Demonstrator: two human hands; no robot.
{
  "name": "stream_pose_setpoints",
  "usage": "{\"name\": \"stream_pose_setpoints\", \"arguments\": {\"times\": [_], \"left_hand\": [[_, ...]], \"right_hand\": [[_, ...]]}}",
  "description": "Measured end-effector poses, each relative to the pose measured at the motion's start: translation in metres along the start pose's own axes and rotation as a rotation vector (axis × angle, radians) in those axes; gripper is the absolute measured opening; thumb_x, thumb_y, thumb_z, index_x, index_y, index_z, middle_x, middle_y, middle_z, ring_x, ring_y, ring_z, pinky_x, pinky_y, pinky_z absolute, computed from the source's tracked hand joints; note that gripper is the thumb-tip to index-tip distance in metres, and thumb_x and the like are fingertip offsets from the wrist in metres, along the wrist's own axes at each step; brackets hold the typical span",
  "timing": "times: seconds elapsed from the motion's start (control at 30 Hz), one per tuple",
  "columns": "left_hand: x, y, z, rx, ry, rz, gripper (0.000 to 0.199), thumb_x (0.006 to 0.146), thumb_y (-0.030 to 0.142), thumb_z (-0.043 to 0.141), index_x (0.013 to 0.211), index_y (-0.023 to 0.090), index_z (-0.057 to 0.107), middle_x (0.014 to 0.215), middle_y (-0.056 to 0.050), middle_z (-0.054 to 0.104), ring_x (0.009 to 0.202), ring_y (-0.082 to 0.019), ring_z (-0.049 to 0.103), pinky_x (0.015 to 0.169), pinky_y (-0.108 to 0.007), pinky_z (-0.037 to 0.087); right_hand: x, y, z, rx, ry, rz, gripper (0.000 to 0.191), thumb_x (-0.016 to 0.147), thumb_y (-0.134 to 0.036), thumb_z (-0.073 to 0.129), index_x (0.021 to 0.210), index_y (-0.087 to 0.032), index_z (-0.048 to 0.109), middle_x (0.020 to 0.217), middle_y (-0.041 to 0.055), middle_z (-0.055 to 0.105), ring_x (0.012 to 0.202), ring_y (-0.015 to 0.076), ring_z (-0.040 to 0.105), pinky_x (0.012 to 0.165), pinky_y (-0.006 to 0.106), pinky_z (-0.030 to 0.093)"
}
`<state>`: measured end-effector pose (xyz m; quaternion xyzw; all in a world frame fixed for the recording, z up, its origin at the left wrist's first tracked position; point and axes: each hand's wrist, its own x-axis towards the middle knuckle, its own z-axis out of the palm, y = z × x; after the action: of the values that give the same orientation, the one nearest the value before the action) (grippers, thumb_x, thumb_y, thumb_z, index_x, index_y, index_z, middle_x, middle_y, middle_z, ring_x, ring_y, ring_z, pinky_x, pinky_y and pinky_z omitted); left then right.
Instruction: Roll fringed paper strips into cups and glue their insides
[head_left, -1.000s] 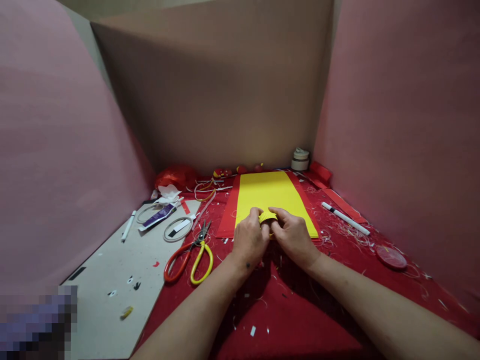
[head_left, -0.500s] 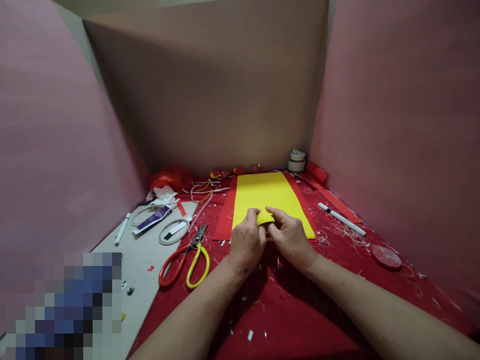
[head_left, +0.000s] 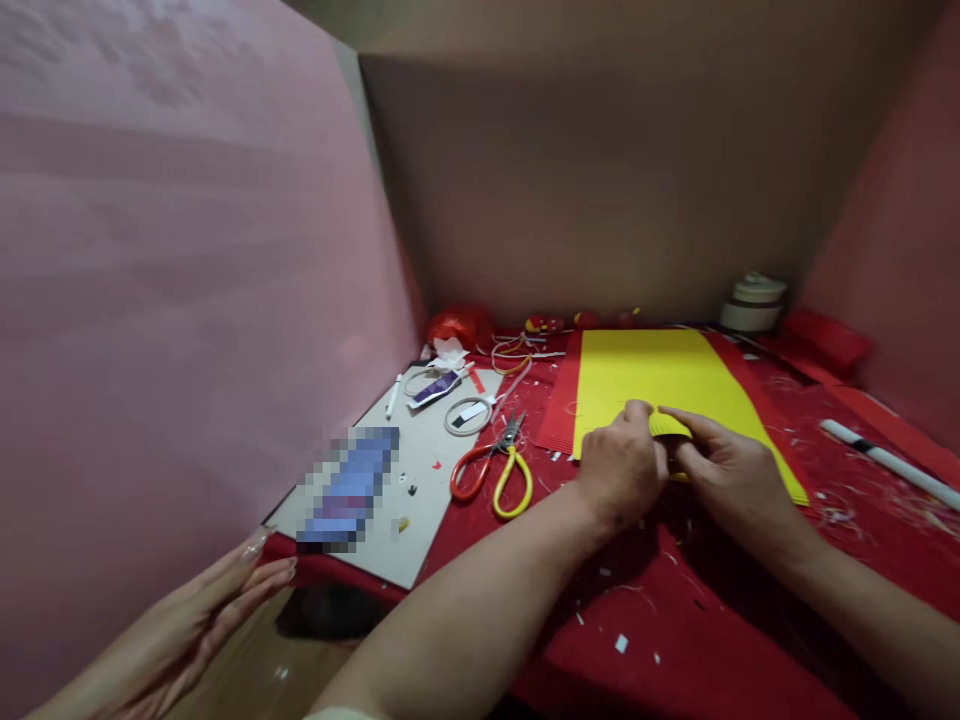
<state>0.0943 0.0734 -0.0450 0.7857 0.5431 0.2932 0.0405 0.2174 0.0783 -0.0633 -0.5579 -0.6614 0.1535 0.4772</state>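
A small curved piece of yellow corrugated paper [head_left: 670,427] is pinched between my two hands. My left hand [head_left: 626,455] has its fingers closed on the piece's left side, and my right hand [head_left: 727,475] grips its right side between thumb and fingers. Both hands are above the near edge of a stack of yellow corrugated sheets [head_left: 645,370], which lies on red corrugated sheets [head_left: 559,415]. Scissors with one red and one yellow handle [head_left: 510,455] lie to the left of my left hand, blades apart. My fingers hide part of the piece.
On the grey board [head_left: 427,500] at left lie a purple tube [head_left: 439,388], rings and a white pen [head_left: 394,397]. Another person's hands [head_left: 240,590] are at the lower left. A white marker [head_left: 885,462], thread scraps and a round container [head_left: 754,302] are at right.
The view has swung left, so the table's things appear farther right. Another person's hands now show at the lower left. My hands still hold the yellow piece.
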Motion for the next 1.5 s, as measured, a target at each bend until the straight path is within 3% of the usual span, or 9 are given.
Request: {"name": "stream_pose_setpoints", "arguments": {"times": [0.23, 0.53, 0.87, 1.07, 1.33, 1.5], "left_hand": [[0.000, 0.001, -0.005, -0.006, -0.021, -0.006, 0.035, 0.080, 0.021, 0.039, 0.112, 0.010, 0.041, 0.097, -0.014, 0.065, 0.083, -0.027, 0.064, 0.071, -0.041, 0.052], [-0.001, 0.000, -0.005, 0.001, -0.044, 0.009, 0.032, 0.081, 0.024, 0.038, 0.110, 0.010, 0.042, 0.095, -0.013, 0.064, 0.082, -0.026, 0.064, 0.068, -0.039, 0.052], [-0.002, 0.001, -0.007, -0.010, -0.070, -0.001, 0.033, 0.083, 0.026, 0.037, 0.112, 0.010, 0.042, 0.096, -0.013, 0.065, 0.082, -0.026, 0.065, 0.067, -0.038, 0.051], [-0.002, 0.002, -0.007, -0.010, -0.068, -0.007, 0.036, 0.082, 0.025, 0.037, 0.113, 0.009, 0.041, 0.096, -0.013, 0.065, 0.080, -0.027, 0.065, 0.066, -0.039, 0.051], [-0.003, 0.002, -0.006, -0.012, -0.053, 0.013, 0.034, 0.082, 0.024, 0.036, 0.113, 0.010, 0.042, 0.096, -0.013, 0.065, 0.080, -0.027, 0.065, 0.066, -0.039, 0.051], [-0.003, 0.003, -0.007, -0.026, -0.068, -0.018, 0.035, 0.082, 0.026, 0.037, 0.113, 0.010, 0.041, 0.096, -0.014, 0.065, 0.079, -0.027, 0.064, 0.066, -0.040, 0.051]], "right_hand": [[-0.002, -0.010, -0.006, -0.129, -0.022, 0.068, 0.051, 0.068, -0.033, 0.042, 0.107, -0.012, 0.067, 0.086, 0.0107, 0.072, 0.071, 0.0241, 0.066, 0.061, 0.032, 0.049], [0.000, -0.021, -0.008, -0.154, -0.030, 0.178, 0.062, 0.058, -0.040, 0.042, 0.107, -0.012, 0.068, 0.089, 0.0118, 0.072, 0.075, 0.0273, 0.066, 0.066, 0.036, 0.049], [-0.001, -0.015, -0.008, -0.198, -0.050, 0.169, 0.047, 0.061, -0.036, 0.045, 0.099, -0.020, 0.069, 0.082, 0.0093, 0.072, 0.073, 0.0278, 0.065, 0.060, 0.035, 0.045], [-0.001, -0.018, -0.007, -0.164, -0.024, 0.215, 0.052, 0.061, -0.032, 0.047, 0.106, -0.016, 0.067, 0.093, 0.0107, 0.071, 0.082, 0.0278, 0.065, 0.071, 0.036, 0.046], [0.000, -0.021, -0.009, -0.226, -0.023, 0.180, 0.053, 0.061, -0.033, 0.045, 0.107, -0.018, 0.067, 0.085, 0.0106, 0.072, 0.072, 0.0278, 0.064, 0.058, 0.035, 0.044], [-0.001, -0.021, -0.008, -0.268, -0.003, 0.165, 0.054, 0.062, -0.035, 0.042, 0.106, -0.018, 0.068, 0.090, 0.0115, 0.071, 0.077, 0.0276, 0.064, 0.064, 0.036, 0.044]]}}
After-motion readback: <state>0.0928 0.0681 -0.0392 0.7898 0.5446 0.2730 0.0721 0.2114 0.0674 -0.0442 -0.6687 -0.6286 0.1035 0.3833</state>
